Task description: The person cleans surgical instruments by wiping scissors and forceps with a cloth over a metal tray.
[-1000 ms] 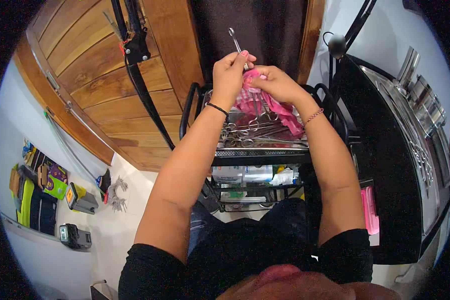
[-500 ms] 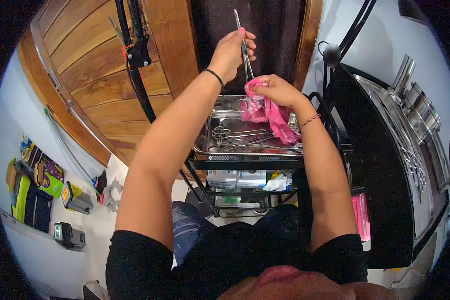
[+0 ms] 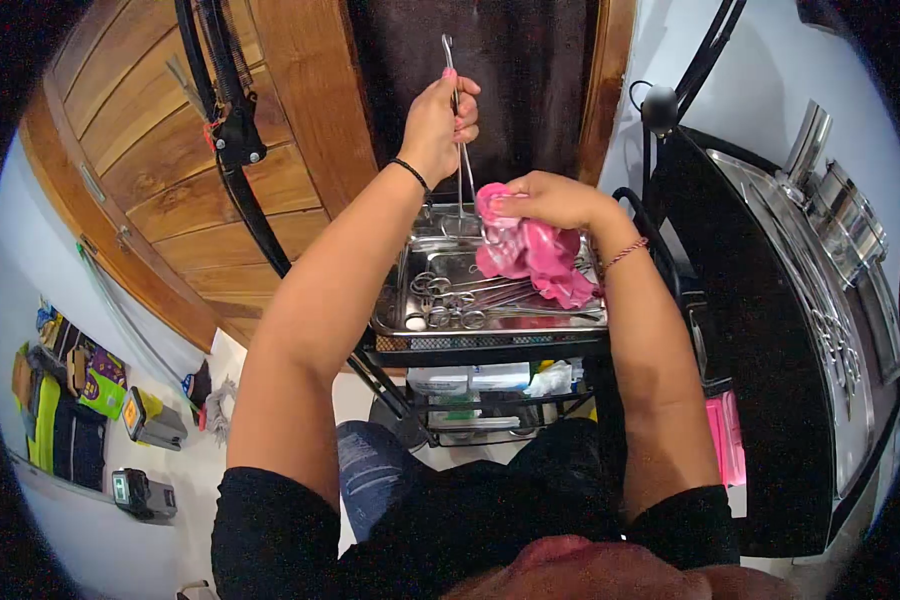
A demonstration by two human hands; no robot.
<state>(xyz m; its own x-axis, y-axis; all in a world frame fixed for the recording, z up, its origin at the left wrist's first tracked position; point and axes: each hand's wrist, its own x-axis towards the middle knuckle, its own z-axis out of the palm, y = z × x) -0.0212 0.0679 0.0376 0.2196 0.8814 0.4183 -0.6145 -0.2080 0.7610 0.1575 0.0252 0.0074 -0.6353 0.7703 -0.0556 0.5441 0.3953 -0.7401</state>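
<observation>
My left hand (image 3: 444, 125) is closed on a long metal clamp (image 3: 466, 180), held upright with its tip above my fist and its finger rings low over the tray. My right hand (image 3: 555, 202) grips a bunched pink cloth (image 3: 530, 250), which hangs over the right part of the tray, beside the clamp's lower end. Several scissor-like metal instruments (image 3: 450, 300) lie in the metal tray (image 3: 402, 318), their rings toward the left. The cloth hides part of them.
The tray rests on a black cart (image 3: 490, 350) with packages on lower shelves. At right, a black table (image 3: 770, 440) carries a long tray of instruments (image 3: 770, 230) and metal canisters (image 3: 847, 222). A black jointed arm (image 3: 238, 135) stands at left.
The clamp has come free of the pink cloth and stands more upright, to its left. My right hand still holds the cloth, now more bunched. The view has shifted slightly.
</observation>
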